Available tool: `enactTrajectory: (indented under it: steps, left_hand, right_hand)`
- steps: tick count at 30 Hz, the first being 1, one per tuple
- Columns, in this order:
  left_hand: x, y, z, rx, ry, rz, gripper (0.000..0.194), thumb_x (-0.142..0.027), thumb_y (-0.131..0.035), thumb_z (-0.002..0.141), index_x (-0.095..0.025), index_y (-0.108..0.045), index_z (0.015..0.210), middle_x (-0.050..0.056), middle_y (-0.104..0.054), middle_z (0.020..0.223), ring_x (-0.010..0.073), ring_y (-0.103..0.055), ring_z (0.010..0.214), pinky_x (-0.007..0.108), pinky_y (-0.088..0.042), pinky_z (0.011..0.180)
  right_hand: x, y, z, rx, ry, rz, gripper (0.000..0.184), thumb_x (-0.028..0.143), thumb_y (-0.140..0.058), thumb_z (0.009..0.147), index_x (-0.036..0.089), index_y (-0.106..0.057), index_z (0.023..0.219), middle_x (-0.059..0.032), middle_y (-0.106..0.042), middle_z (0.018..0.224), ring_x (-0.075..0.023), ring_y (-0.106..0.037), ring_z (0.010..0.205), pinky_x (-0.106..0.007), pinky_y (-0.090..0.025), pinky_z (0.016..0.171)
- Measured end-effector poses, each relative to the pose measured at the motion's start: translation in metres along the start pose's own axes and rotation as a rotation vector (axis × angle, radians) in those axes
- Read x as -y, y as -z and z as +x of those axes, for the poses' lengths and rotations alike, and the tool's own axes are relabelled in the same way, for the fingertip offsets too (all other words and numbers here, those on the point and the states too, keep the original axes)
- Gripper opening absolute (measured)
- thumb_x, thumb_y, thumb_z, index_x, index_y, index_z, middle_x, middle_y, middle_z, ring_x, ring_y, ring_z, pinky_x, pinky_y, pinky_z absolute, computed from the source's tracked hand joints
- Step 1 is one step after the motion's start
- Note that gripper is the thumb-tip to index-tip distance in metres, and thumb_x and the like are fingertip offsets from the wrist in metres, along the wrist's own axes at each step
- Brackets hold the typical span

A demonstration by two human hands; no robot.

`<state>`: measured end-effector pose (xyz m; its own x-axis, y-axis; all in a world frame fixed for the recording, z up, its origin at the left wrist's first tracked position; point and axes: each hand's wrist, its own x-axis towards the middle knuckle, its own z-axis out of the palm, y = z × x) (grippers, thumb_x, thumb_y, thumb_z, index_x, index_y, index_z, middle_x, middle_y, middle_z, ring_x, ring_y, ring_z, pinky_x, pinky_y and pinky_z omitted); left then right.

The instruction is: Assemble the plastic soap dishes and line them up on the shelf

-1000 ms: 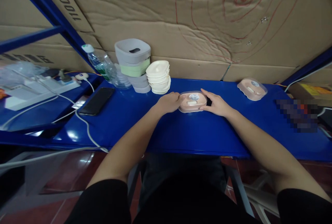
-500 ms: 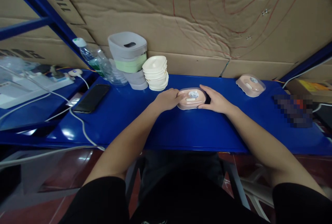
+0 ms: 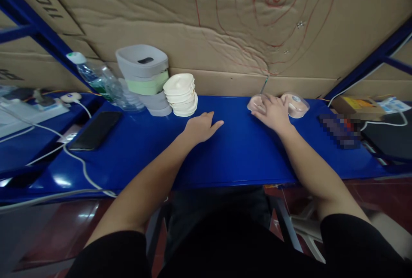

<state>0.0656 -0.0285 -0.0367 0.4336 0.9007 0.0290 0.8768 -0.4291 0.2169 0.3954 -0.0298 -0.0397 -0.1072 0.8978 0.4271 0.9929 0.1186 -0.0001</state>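
Observation:
A pink lidded case under a clear cover (image 3: pixel 255 104) sits toward the back right of the blue table. Over its right part lies my right hand (image 3: pixel 274 113), fingers draped on top and thumb at the near side, gripping it; my hand hides its label. Just right of it stands a second pink case (image 3: pixel 295 105) of the same kind, with a round pale label. My left hand (image 3: pixel 201 128) holds nothing, low over the middle of the table with thumb and fingers apart. Nearest to that hand is a stack of cream shallow pieces (image 3: pixel 181 95).
Grey and green tubs (image 3: pixel 143 78) are stacked beside clear plastic cups and a bottle (image 3: pixel 93 76). A black phone (image 3: pixel 95 130) and white cables lie at left. Cardboard (image 3: pixel 225 46) walls the back; a blurred-out item (image 3: pixel 341 131) and a small carton (image 3: pixel 357 107) are at right.
My right hand has carried the pink case from the table's middle to the back right, close to the other one. My left hand has let go of it. The view has turned rightward.

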Motion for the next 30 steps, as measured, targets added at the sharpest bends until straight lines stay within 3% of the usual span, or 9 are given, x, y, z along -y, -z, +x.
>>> enactTrajectory:
  steps: [4, 9, 17, 24, 30]
  left_hand:
    - [-0.003, 0.003, -0.004, 0.047, -0.035, 0.051, 0.073, -0.062, -0.038, 0.112, -0.009, -0.053, 0.159, 0.023, -0.059, 0.159, 0.0369, -0.061, 0.143, 0.045, -0.051, 0.113]
    - [-0.006, 0.006, -0.007, 0.079, -0.047, 0.09, 0.071, -0.065, -0.042, 0.11, -0.012, -0.056, 0.155, 0.022, -0.061, 0.154, 0.0362, -0.068, 0.132, 0.041, -0.053, 0.105]
    - [-0.007, 0.007, -0.009, 0.117, -0.086, 0.152, 0.073, -0.064, -0.044, 0.109, -0.009, -0.055, 0.156, 0.023, -0.059, 0.155, 0.0388, -0.066, 0.133, 0.044, -0.052, 0.107]
    - [-0.008, 0.007, -0.01, 0.122, -0.112, 0.198, 0.073, -0.065, -0.046, 0.108, -0.01, -0.055, 0.156, 0.023, -0.058, 0.156, 0.0383, -0.065, 0.134, 0.043, -0.051, 0.109]
    - [-0.008, 0.007, -0.01, 0.13, -0.121, 0.203, 0.072, -0.064, -0.048, 0.107, -0.011, -0.055, 0.156, 0.023, -0.057, 0.157, 0.0396, -0.064, 0.135, 0.044, -0.05, 0.109]
  right_hand:
    - [-0.027, -0.007, 0.005, 0.066, -0.1, -0.049, 0.055, 0.045, -0.06, 0.099, 0.017, -0.063, 0.146, -0.0221, -0.061, 0.158, -0.0491, -0.056, 0.14, -0.087, -0.014, 0.122]
    - [-0.054, -0.015, 0.008, 0.064, -0.213, -0.093, 0.051, 0.042, -0.061, 0.096, 0.02, -0.065, 0.142, -0.0197, -0.06, 0.159, -0.048, -0.054, 0.141, -0.088, -0.016, 0.12]
    - [-0.063, -0.014, 0.008, 0.051, -0.372, -0.084, 0.059, 0.042, -0.059, 0.095, 0.016, -0.061, 0.149, -0.0243, -0.054, 0.163, -0.0521, -0.048, 0.145, -0.087, -0.021, 0.118]
    - [-0.074, -0.02, 0.009, 0.064, -0.436, -0.052, 0.073, 0.045, -0.06, 0.09, 0.017, -0.051, 0.157, -0.0227, -0.046, 0.169, -0.0481, -0.037, 0.155, -0.085, -0.02, 0.12]
    - [-0.086, -0.02, 0.008, 0.045, -0.456, -0.07, 0.06, 0.034, -0.053, 0.094, 0.019, -0.055, 0.152, -0.0208, -0.05, 0.166, -0.0453, -0.037, 0.153, -0.083, -0.021, 0.119]
